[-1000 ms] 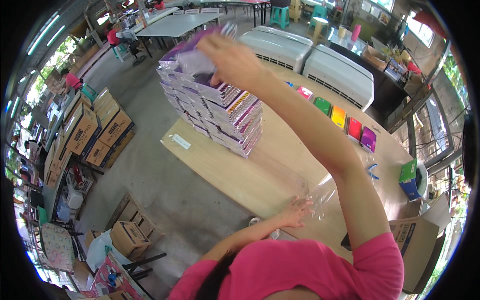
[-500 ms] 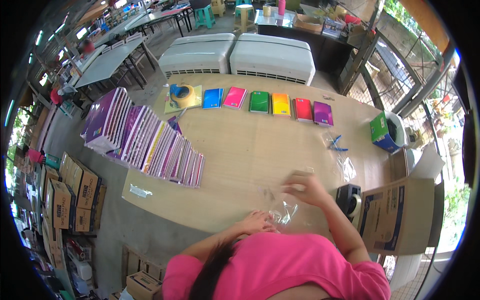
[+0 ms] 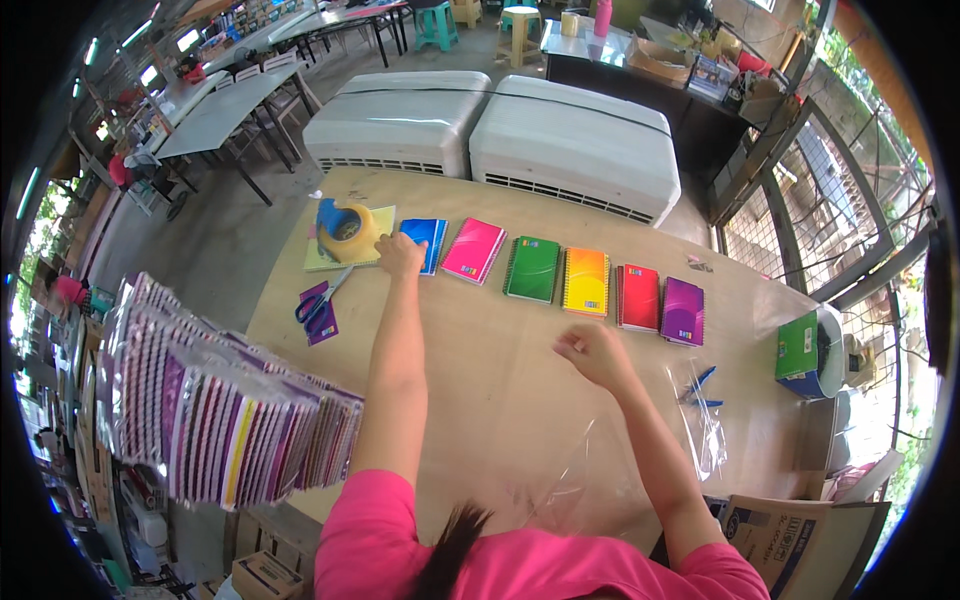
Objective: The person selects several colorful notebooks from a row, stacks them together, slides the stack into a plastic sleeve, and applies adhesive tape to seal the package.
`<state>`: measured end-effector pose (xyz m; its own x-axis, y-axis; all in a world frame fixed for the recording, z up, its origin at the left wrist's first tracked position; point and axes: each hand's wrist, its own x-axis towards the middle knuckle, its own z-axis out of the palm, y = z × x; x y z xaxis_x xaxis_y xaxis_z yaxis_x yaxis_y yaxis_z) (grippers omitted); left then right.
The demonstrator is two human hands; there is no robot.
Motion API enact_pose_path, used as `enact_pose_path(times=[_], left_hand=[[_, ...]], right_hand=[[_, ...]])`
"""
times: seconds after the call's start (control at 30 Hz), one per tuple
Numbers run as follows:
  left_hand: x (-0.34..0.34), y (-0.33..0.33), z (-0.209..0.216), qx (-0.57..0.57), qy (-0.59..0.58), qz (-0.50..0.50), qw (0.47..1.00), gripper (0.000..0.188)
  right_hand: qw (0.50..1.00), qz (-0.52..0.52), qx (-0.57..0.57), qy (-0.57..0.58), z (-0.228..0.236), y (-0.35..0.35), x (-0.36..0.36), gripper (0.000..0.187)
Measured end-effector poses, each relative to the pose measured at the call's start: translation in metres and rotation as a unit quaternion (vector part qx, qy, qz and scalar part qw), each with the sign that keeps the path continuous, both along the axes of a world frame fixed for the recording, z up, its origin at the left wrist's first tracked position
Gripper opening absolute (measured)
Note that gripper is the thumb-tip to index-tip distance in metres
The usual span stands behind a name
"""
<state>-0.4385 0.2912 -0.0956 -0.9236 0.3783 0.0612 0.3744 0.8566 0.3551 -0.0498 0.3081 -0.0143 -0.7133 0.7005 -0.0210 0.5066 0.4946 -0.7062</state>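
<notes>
My left hand [image 3: 401, 256] is stretched out to the far left, its fingers apart, reaching the left edge of a blue spiral notebook [image 3: 426, 238]. To that hand's left lies a yellow pad [image 3: 372, 222] bearing a wide roll of tape [image 3: 346, 229]. My right hand [image 3: 592, 352] hovers over the middle right with its fingers curled; nothing shows in them. It is nearest to a yellow notebook [image 3: 586, 281] and a red notebook [image 3: 638, 297]. The row also holds a pink notebook [image 3: 475, 250], a green one [image 3: 532, 268] and a purple one [image 3: 683, 311].
Plastic-wrapped notebooks [image 3: 240, 430] stand stacked at left. Scissors [image 3: 322, 299] lie on a purple cover. Clear plastic [image 3: 580, 490] lies near me, more plastic [image 3: 708, 440] with a blue tool [image 3: 700, 387] at right. A green-and-blue box [image 3: 800, 352] and carton [image 3: 775, 540] flank the right.
My left hand has moved from the near edge, beside the clear plastic, out to the blue notebook. My right hand has moved forward, away from the plastic. The view has shifted.
</notes>
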Motion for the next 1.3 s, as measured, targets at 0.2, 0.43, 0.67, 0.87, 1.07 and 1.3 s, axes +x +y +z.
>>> enact_pose_path(times=[0.2,0.43,0.67,0.87,1.07,1.3], left_hand=[[-0.017,0.021,0.015,-0.059,-0.069,0.020,0.996,0.078],[0.019,-0.074,0.000,0.626,-0.465,-0.041,0.625,0.045],[0.096,-0.092,-0.034,0.723,-0.540,-0.068,0.426,0.055],[0.099,-0.076,-0.031,0.735,-0.593,-0.170,0.280,0.063],[0.131,-0.029,-0.024,0.714,-0.589,-0.065,0.372,0.050],[0.148,-0.046,-0.032,0.663,-0.508,-0.067,0.546,0.044]], right_hand=[[0.990,-0.133,0.047,0.023,-0.067,0.104,-0.134,0.017],[0.989,0.042,0.133,-0.041,-0.073,0.140,-0.227,0.041],[0.859,0.246,0.429,-0.130,-0.064,0.162,-0.274,0.051],[0.983,0.117,-0.102,0.102,-0.012,0.149,-0.223,0.040],[0.996,-0.028,0.082,0.015,0.003,0.168,-0.154,0.046],[0.920,-0.034,0.164,-0.355,-0.051,0.163,-0.148,0.060]])
